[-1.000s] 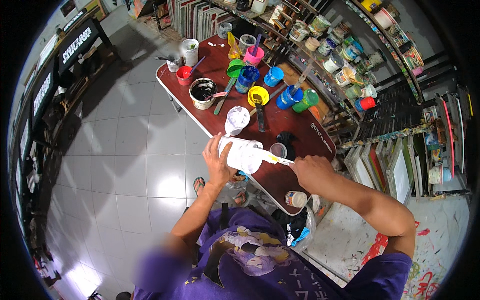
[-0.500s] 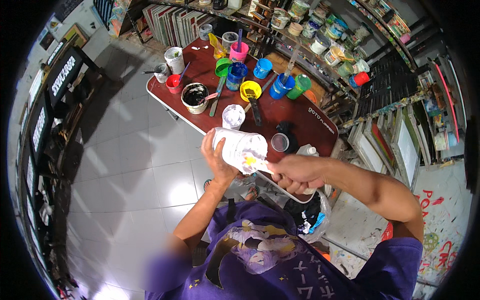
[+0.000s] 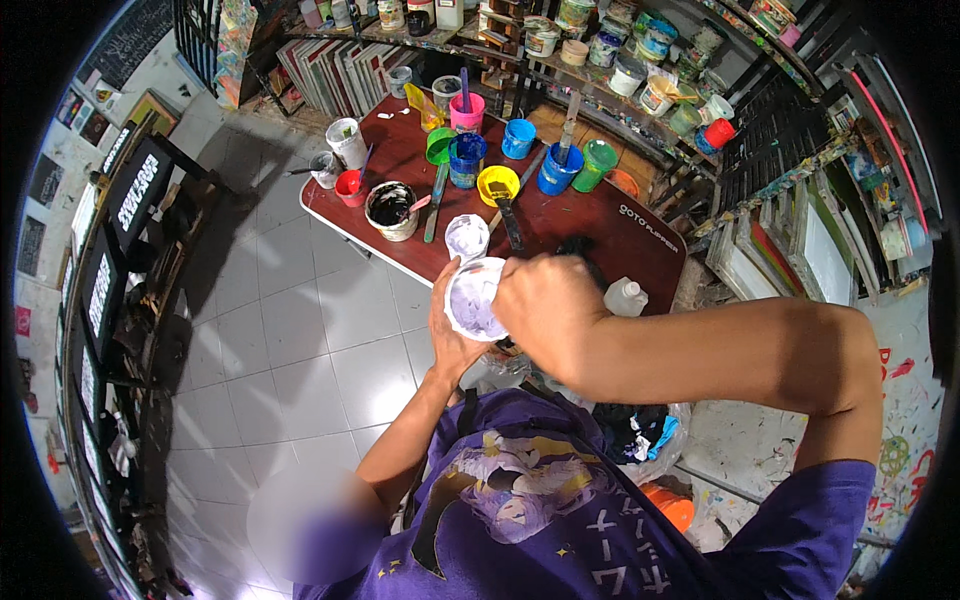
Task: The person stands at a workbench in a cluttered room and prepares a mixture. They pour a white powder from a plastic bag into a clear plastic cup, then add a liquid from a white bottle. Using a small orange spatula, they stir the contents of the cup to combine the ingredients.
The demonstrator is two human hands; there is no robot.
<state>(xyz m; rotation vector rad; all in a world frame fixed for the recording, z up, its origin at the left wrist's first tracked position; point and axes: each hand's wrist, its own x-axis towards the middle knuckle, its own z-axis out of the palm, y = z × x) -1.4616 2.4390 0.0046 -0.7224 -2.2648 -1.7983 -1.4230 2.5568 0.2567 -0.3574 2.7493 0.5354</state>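
Note:
My left hand [image 3: 458, 325] is wrapped round the side of a white plastic tub [image 3: 450, 300], tilted so that its mouth faces me. Pale lilac-white paint [image 3: 473, 303] coats the inside. My right hand [image 3: 553, 308] is closed in a fist at the tub's right rim. It grips a paint-smeared spatula, which the hand now hides almost wholly. Just beyond the tub, a smaller white cup [image 3: 467, 237] with whitish paint in it stands on the dark red table [image 3: 610, 250].
Paint pots crowd the table: a black-smeared bucket [image 3: 391, 208], a yellow pot [image 3: 498, 184], a blue pot [image 3: 560, 172] and a green one [image 3: 596, 165]. A white bottle [image 3: 626, 297] stands at the right. Shelves [image 3: 600, 90] of paint tubs line the back; a bag of rags [image 3: 640, 435] sits below.
The tub has turned upright somewhat, its mouth now towards me. My right hand has risen and moved left over the rim, covering the spatula that showed inside before.

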